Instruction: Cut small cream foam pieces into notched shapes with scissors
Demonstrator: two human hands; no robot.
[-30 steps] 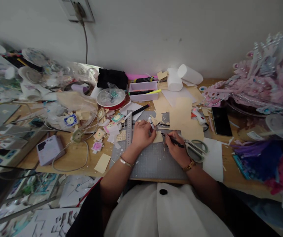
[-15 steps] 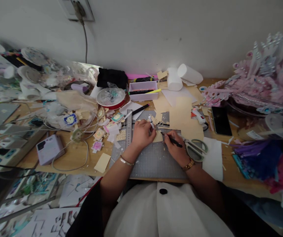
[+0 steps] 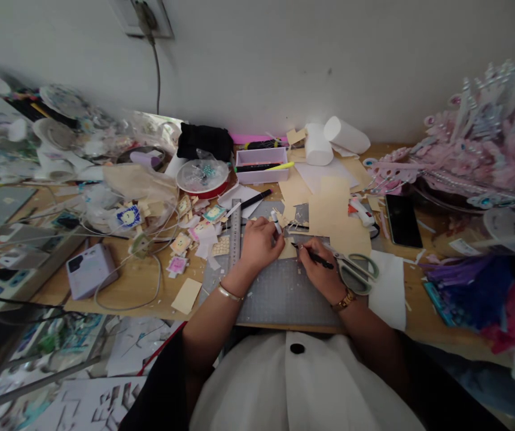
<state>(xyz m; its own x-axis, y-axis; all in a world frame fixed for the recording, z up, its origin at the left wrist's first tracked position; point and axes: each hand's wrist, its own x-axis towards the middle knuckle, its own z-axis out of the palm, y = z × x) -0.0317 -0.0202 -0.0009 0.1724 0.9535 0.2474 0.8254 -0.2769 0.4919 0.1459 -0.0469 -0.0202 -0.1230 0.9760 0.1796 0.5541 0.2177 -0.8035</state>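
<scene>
Pen (image 3: pixel 322 260) in right hand (image 3: pixel 317 270); ruler (image 3: pixel 235 233) markings illegible.

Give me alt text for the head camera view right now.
A right hand holds a slim black pen-like tool to a small cream card beside the left hand, over a flat gray mat.

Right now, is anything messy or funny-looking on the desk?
Yes, two things. Paper scraps lie scattered over the gray mat, not in one neat pile. On the left, a pale cable loops loosely across the desk. I can't see any spill.
</scene>
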